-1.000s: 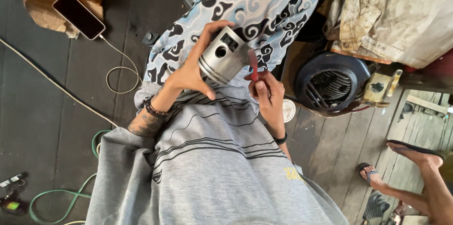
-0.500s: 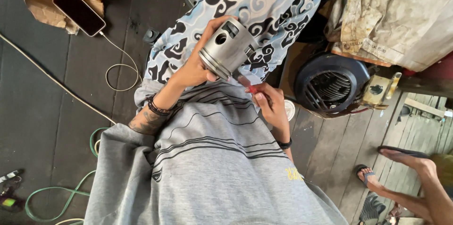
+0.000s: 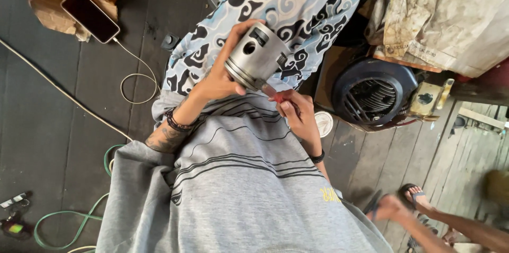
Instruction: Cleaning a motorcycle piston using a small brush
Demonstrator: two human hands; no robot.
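Since a second ago I have tipped the grey cast-metal piston (image 3: 258,55), a squat cylinder with a round pin hole in its side, so its ringed crown now points down toward my lap and its open skirt up and away. My left hand (image 3: 222,75) is wrapped around the piston at the crown end, thumb across the ring grooves, holding it firmly above my patterned blue-and-white trousers (image 3: 297,3). My right hand (image 3: 297,112) has dropped below it and is pinched shut on a small red-handled tool (image 3: 270,93), whose tip meets the piston's lower edge by the grooves. So the piston lies up and left of my right hand, long axis slanting from lower left to upper right, and the right hand is the nearer one to the ring band. Its metal looks dull and smooth, with dark slots cut in the skirt. My grey striped shirt (image 3: 238,189) fills the foreground; a black ribbed fan housing (image 3: 371,94) sits to the right on worn wooden planks (image 3: 366,157).
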